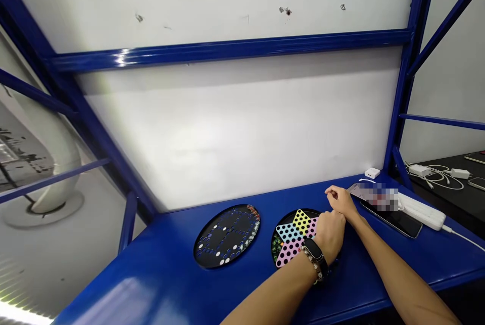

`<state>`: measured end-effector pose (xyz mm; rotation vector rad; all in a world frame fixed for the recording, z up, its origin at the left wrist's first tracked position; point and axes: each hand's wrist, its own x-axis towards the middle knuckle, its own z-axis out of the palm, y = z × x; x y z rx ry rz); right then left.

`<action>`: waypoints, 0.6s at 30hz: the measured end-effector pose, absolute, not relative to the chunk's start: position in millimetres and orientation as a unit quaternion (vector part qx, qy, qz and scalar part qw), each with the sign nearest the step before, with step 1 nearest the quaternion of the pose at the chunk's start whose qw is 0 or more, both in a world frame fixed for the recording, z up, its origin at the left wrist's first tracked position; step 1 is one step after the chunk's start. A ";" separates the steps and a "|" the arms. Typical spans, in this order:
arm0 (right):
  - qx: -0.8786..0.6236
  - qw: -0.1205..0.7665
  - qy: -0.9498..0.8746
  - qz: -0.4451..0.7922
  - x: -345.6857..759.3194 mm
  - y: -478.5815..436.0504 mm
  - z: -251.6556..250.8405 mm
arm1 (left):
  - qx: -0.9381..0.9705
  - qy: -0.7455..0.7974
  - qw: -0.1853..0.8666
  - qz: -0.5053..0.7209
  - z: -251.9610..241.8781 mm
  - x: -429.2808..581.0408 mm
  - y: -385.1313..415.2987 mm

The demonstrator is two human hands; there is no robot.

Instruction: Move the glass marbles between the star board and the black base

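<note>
My left hand (329,234), with a black band and a bead bracelet at the wrist, rests curled over the right part of a round black Chinese-checkers board with a pastel star (291,236). What its fingers hold, if anything, is hidden. My right hand (341,199) hovers just behind the left, fingers bent in a loose pinch over the board's far edge. A second round black board with blue and white holes (227,235) lies to the left, marbles along its right rim.
Both boards lie on a blue metal shelf (170,274) with blue frame bars. A phone (394,216) and a white power strip (422,212) lie to the right, a small white charger (372,173) behind. Further right, cables and phones on a dark table.
</note>
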<state>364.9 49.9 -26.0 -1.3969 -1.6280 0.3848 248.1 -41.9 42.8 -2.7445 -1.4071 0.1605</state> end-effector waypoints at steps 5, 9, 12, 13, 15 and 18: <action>-0.565 0.460 -0.667 0.159 364.0 50.6 -25.7 | -0.877 -0.476 0.020 0.057 43.2 249.7 -41.5; -0.563 0.459 -0.669 0.161 364.3 50.1 -25.1 | -0.868 -0.494 0.008 0.053 48.1 247.0 -37.9; -0.560 0.456 -0.671 0.165 363.7 49.8 -25.1 | -0.861 -0.505 -0.006 0.052 53.7 242.1 -34.2; -0.559 0.455 -0.673 0.167 363.2 49.7 -25.1 | -0.860 -0.507 -0.010 0.054 55.6 240.5 -33.4; -0.559 0.452 -0.674 0.170 362.0 49.4 -25.2 | -0.860 -0.507 -0.015 0.058 58.7 238.3 -32.5; -0.559 0.449 -0.675 0.174 360.6 49.0 -24.9 | -0.861 -0.505 -0.013 0.068 61.4 238.6 -32.0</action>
